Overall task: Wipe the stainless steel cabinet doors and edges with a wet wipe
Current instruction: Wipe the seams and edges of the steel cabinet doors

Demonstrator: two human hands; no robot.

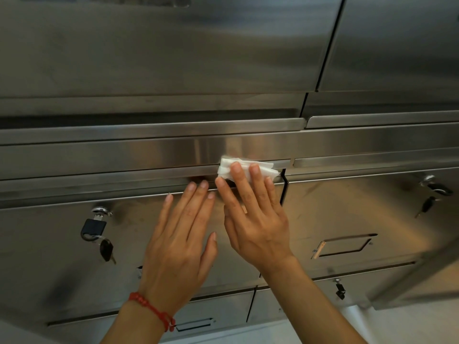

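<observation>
The folded white wipe (244,169) lies on the top edge of the left door (62,269), close to that door's upper right corner, beside the dark gap that parts it from the right door (347,207). The right hand (255,219) presses it there with straight, slightly spread fingers (236,170); it pinches nothing. To do the edge well, the pressure should probably stay even, with the wipe kept flat along the lip up to the gap. The left hand (181,237) lies flat on the left door, fingers straight and near together, thumb apart.
</observation>
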